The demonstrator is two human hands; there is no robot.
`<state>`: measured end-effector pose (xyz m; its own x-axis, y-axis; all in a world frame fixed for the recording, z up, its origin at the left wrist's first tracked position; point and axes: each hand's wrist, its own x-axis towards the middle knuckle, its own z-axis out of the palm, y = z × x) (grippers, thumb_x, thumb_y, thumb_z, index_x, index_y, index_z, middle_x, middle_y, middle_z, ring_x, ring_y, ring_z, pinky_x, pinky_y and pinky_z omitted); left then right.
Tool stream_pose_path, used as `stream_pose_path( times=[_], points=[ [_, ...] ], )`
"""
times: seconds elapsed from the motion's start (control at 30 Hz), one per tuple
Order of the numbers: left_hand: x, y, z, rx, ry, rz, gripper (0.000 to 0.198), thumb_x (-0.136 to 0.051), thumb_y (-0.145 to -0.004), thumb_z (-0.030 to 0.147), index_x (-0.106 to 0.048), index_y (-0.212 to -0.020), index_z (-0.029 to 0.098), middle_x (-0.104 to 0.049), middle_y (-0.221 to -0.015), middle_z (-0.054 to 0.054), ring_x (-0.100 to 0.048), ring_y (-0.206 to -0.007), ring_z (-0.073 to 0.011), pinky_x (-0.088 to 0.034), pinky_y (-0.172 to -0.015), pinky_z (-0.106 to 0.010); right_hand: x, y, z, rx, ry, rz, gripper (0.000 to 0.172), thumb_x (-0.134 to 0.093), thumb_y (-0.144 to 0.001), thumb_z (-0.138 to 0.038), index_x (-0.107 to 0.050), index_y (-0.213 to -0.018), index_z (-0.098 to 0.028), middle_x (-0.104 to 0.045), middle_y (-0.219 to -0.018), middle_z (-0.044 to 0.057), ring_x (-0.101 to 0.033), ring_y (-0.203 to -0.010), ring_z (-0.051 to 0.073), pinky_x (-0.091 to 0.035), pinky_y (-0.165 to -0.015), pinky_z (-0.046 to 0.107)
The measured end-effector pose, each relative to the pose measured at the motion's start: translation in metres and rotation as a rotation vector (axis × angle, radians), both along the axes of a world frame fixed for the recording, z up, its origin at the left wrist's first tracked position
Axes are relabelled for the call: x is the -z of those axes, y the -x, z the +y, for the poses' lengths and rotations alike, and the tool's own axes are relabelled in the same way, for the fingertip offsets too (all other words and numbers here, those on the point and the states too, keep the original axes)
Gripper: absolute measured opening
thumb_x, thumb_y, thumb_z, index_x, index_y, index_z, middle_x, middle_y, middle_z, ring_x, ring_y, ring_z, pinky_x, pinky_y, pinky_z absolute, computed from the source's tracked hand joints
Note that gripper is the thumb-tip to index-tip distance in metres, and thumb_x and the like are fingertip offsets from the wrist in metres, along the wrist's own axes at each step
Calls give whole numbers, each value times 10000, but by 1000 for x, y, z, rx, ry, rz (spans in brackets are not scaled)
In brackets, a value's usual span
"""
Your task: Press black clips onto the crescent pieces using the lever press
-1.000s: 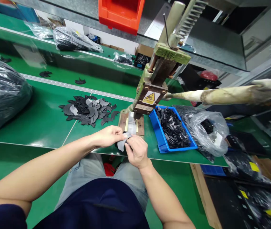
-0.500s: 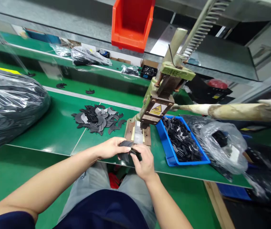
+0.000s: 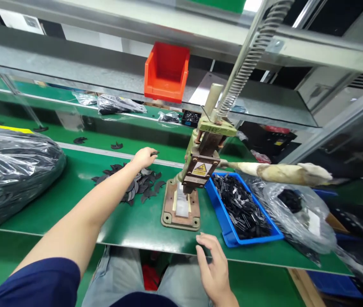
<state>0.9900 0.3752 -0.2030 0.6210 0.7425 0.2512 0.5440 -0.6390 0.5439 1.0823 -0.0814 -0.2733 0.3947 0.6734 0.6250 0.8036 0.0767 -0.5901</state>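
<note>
My left hand reaches out past a pile of black curved pieces, with a small black part pinched at its fingertips. Most of that part is covered by the fingers. My right hand hovers at the front edge of the green table, fingers bent and apart, holding nothing. Just beyond it stands a hand press with a warning label, a pale strip on its base. To the right of the press, a blue bin holds many small black parts.
A wrapped bundle lies at the left. The press's taped lever sticks out to the right, over the blue bin. An orange bin sits on the shelf above. Clear plastic bags lie at the right. A few black pieces rest behind the pile.
My hands were together in front of the press, holding black curved pieces. The left has since moved away over the pile; the right has let go and drawn back right. The view has tilted up.
</note>
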Motion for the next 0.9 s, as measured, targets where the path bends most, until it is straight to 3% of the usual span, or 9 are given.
stream_pose_path(
  times=[0.1,0.17,0.33,0.47,0.53,0.63,0.7,0.8,0.9],
  points=[
    [-2,-10,16,6,-42,-15,630,-735,-898,337,-611,-1452,64,-594,-1535,-217,-523,-1455,-322,-376,-1244,-376,-7,-8,-8,39,-2,-42,226,-656,-941,-215,-735,-1135,-300,-793,-1074,89,-791,-1031,296,-717,-850,497],
    [12,-6,11,18,-54,0,568,-672,-944,319,-607,-1435,43,-591,-1525,-236,-508,-1474,-326,-362,-1264,-389,-9,-14,-17,74,-6,-57,220,-655,-942,-216,-737,-1126,-304,-795,-1074,91,-793,-1027,303,-717,-841,505],
    [63,35,-37,80,-118,35,360,-574,-990,294,-708,-1270,110,-677,-1412,-209,-579,-1393,-338,-407,-1244,-459,-13,-39,-42,141,-2,-94,191,-670,-939,-223,-748,-1093,-304,-791,-1061,93,-793,-970,290,-703,-799,480],
    [80,69,-90,147,-245,4,291,-578,-1013,334,-742,-1192,173,-700,-1391,-176,-596,-1366,-346,-428,-1225,-527,-31,-79,-52,220,-16,-187,146,-706,-930,-295,-750,-1070,-299,-784,-1046,85,-769,-942,280,-657,-827,479],
    [84,81,-122,202,-269,-43,273,-579,-1024,342,-737,-1196,202,-711,-1376,-150,-599,-1361,-340,-459,-1191,-543,-43,-105,-52,323,67,-245,174,-695,-944,-379,-745,-1082,-286,-781,-1067,88,-745,-979,286,-621,-891,496],
    [94,94,-173,321,-251,-118,256,-573,-1047,345,-713,-1224,224,-725,-1344,-127,-631,-1311,-312,-507,-1136,-526,-59,-138,-46,474,373,-291,297,-654,-955,-462,-724,-1148,-247,-777,-1159,102,-699,-1073,318,-558,-999,542],
    [105,101,-199,395,-213,-156,249,-585,-1054,344,-696,-1247,233,-739,-1303,-116,-662,-1252,-290,-533,-1099,-497,-65,-152,-40,484,563,-259,367,-685,-924,-430,-706,-1212,-203,-765,-1215,132,-672,-1144,341,-516,-1064,554],
    [120,107,-215,447,-159,-201,243,-615,-1047,355,-691,-1250,246,-759,-1250,-102,-691,-1187,-280,-553,-1060,-472,-63,-163,-31,489,677,-194,390,-752,-878,-352,-698,-1239,-216,-761,-1244,120,-656,-1182,330,-505,-1074,508],
    [129,108,-213,396,-128,-234,231,-624,-1042,393,-707,-1199,246,-769,-1228,-94,-703,-1167,-286,-552,-1056,-476,-55,-167,-22,525,680,-161,335,-746,-877,-285,-698,-1204,-232,-772,-1174,101,-668,-1124,303,-514,-1042,476]
  ],
)
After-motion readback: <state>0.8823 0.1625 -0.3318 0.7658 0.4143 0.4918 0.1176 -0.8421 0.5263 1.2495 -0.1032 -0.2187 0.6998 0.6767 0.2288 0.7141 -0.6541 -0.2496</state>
